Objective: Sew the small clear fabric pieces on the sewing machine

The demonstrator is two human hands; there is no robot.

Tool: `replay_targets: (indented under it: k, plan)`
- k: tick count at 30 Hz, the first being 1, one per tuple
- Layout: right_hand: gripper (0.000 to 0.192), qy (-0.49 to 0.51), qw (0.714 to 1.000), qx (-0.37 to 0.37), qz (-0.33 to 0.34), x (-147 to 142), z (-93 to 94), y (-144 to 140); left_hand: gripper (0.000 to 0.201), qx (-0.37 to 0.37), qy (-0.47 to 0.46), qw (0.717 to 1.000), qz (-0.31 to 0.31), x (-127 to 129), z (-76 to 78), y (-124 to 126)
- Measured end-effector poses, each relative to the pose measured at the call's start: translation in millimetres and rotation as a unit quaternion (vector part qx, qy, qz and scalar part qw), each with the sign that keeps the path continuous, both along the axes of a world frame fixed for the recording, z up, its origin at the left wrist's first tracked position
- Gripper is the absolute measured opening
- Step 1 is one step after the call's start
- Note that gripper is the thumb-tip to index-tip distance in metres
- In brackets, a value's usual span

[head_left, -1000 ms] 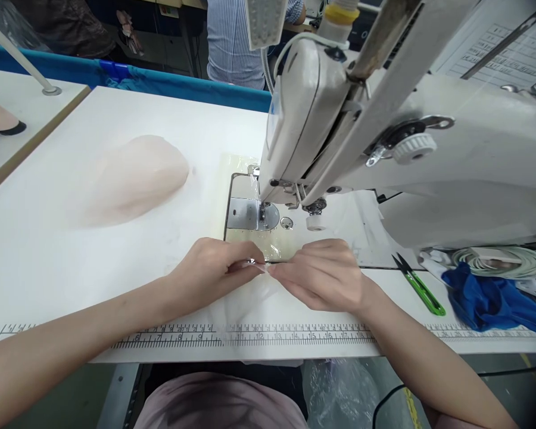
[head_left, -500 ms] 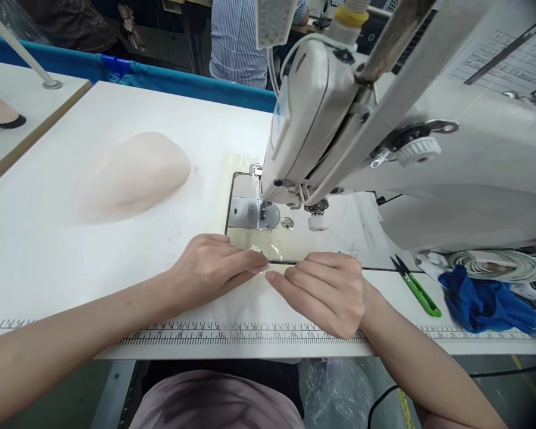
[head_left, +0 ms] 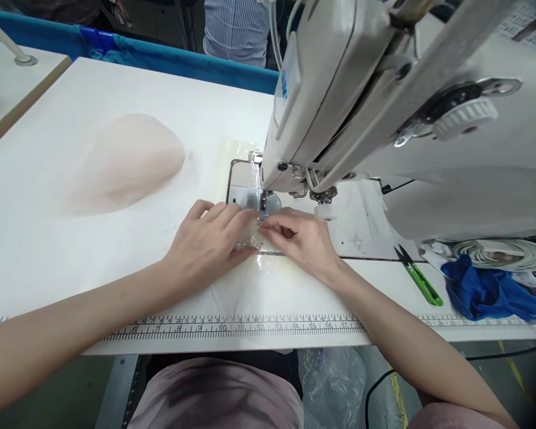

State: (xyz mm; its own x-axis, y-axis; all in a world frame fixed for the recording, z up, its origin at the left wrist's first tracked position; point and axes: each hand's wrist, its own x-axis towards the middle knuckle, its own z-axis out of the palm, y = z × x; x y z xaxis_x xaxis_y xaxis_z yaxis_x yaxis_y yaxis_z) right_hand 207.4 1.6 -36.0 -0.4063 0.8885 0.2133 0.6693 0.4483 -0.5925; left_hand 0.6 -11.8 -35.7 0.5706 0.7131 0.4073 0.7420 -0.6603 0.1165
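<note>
Both hands pinch a sheer pale fabric piece [head_left: 250, 280] just before the presser foot [head_left: 263, 205]: left hand [head_left: 205, 244] flat with fingertips closed on its edge, right hand [head_left: 301, 238] likewise. It looks light, limp and slippery, best held at the edge. The white table [head_left: 71, 250] is smooth; a person in a striped shirt [head_left: 234, 27] stands beyond it.

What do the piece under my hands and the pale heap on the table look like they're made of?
The piece looks like thin, sheer white fabric: the table shows through it. The heap seems soft, matte, pale pink cloth, loosely mounded.
</note>
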Motion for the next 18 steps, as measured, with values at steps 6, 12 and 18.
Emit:
replay_targets:
  k: [6,12,18]
  plan:
    - [0.015,-0.018,1.000,0.024,0.009,-1.4,-2.7,6.4,0.016,0.162,0.069,0.981,-0.080,3.4,3.6,-13.8]
    - [0.025,-0.191,0.965,0.168,-0.060,11.9,3.7,3.9,0.025,0.107,0.094,0.987,-0.071,2.6,0.8,-13.8]
    - [0.028,-0.265,0.929,0.257,-0.006,8.8,7.8,-10.1,0.026,0.093,0.087,0.989,-0.076,2.4,-1.5,0.4]
